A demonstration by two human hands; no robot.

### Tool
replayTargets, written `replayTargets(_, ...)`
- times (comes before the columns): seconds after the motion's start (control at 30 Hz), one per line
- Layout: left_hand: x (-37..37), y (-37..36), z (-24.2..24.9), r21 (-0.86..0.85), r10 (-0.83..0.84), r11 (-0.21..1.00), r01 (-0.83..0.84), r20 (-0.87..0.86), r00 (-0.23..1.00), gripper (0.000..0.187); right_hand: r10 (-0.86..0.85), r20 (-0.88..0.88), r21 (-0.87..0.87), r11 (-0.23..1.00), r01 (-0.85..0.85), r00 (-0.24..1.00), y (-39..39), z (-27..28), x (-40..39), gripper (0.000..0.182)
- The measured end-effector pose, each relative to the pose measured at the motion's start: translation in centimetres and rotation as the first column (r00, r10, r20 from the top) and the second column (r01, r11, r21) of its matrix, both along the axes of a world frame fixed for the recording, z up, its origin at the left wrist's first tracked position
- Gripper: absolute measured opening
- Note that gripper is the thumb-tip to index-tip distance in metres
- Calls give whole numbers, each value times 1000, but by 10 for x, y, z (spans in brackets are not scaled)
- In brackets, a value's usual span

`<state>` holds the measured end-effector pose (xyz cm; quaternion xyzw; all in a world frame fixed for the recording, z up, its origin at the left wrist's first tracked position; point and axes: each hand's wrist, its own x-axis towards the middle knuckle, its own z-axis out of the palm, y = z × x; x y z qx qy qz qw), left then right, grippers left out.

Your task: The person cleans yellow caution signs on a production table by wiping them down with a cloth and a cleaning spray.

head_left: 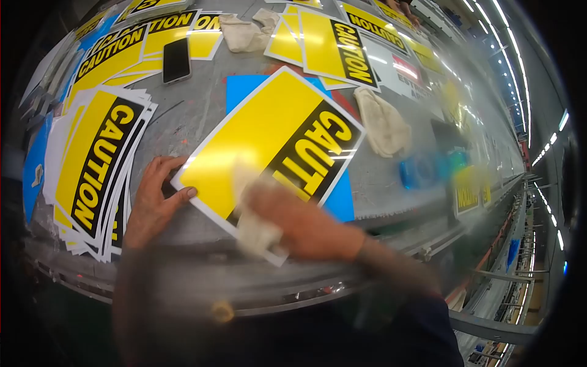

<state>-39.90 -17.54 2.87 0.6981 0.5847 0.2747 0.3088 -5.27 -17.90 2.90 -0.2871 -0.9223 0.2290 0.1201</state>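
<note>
A yellow and black CAUTION sign (244,128) lies tilted over a blue sheet (240,92) on the grey table. My left hand (160,199) pinches the sign's left corner, thumb on top and fingers at its edge. My right hand (306,223), blurred by motion, presses a pale cloth (260,235) onto the sign's lower part and covers some of its lettering. Left of my left hand is a stack of CAUTION signs (92,165).
A phone (177,60) lies beyond the sign. Pale cloths (384,122) rest to its right and at the top. More CAUTION signs (336,46) cover the far side. A blurred blue object (422,171) is at the right. Another person's hand (403,7) shows at the top.
</note>
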Motion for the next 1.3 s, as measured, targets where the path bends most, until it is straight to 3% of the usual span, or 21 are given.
replayTargets(0.03, 1, 3, 3, -28, -3, 1000, 4, 15, 1000, 58, 165, 21, 0, 986, -165, 986, -16, 11, -9, 77)
replayTargets(0.1, 5, 1, 0, 19, 7, 1000, -7, 18, 1000, 58, 21, 1, 5, 1000, -21, 1000, 12, -1, 20, 79)
replayTargets(0.17, 6, 0, 0, 37, 23, 999, -24, 17, 1000, 58, -383, -19, -15, 924, 382, 924, 63, 8, 71, 74)
replayTargets(0.2, 6, 1, 1, 23, 28, 999, -28, 14, 1000, 58, -490, 6, 166, 860, 482, 872, 88, 4, 98, 70)
replayTargets(0.3, 5, 2, 4, 11, 25, 1000, -25, 10, 1000, 58, -427, -28, 247, 873, 420, 904, 66, -15, 93, 68)
replayTargets(0.37, 6, 4, 10, -46, 44, 998, -43, 14, 999, 60, -316, 145, 247, 929, 275, 938, 37, 3, 63, 67)
replayTargets(0.43, 8, 2, 10, -57, 41, 998, -40, 17, 999, 60, -385, 21, 245, 897, 369, 923, 67, -9, 83, 66)
replayTargets(0.53, 7, 0, 4, -1, 26, 1000, -26, 14, 1000, 59, -562, 35, 332, 786, 521, 826, 112, -15, 89, 66)
replayTargets(0.63, 6, 1, 2, 30, 39, 999, -39, 2, 999, 59, -393, -10, 356, 858, 370, 920, 62, -20, 54, 64)
replayTargets(0.67, 5, 2, 0, 38, 38, 999, -37, -4, 999, 59, -325, 72, 300, 909, 290, 943, 46, 0, 38, 63)
replayTargets(0.77, 5, -2, 2, -1, 19, 1000, -19, 12, 1000, 59, -490, -65, 251, 835, 490, 869, 77, -15, 80, 65)
replayTargets(0.8, 4, -1, -1, 13, 9, 1000, -9, 9, 1000, 59, -594, -25, 344, 750, 565, 804, 89, -14, 87, 65)
replayTargets(0.9, 2, -1, 2, 27, 20, 999, -20, 7, 1000, 58, -662, 46, 398, 699, 594, 748, 65, -23, 76, 64)
replayTargets(1.0, 4, 1, 6, 6, 21, 1000, -21, -19, 1000, 57, -654, 77, 365, 721, 589, 752, 61, -16, 68, 65)
replayTargets(1.1, 2, 1, 4, 19, 10, 1000, -10, -8, 1000, 56, -638, 36, 390, 717, 577, 769, 110, -25, 65, 67)
replayTargets(1.17, 1, 0, 1, 35, -7, 999, 8, -11, 1000, 55, -557, 39, 374, 778, 505, 830, 148, -31, 50, 67)
replayTargets(1.2, 1, 0, 2, 50, -10, 999, 11, -10, 1000, 54, -497, 40, 420, 796, 437, 867, 165, -38, 41, 67)
replayTargets(1.23, 2, -1, 5, 20, -6, 1000, 6, 10, 1000, 52, -379, 168, 616, 761, 203, 910, 167, -28, 26, 68)
replayTargets(1.27, 2, -3, 9, -7, 2, 1000, -2, 31, 1000, 50, -354, -14, 284, 895, 343, 935, 159, -24, 6, 69)
replayTargets(1.3, 2, -3, 12, -33, 15, 999, -13, 54, 998, 48, -268, 39, 324, 915, 241, 963, 143, -18, -15, 72)
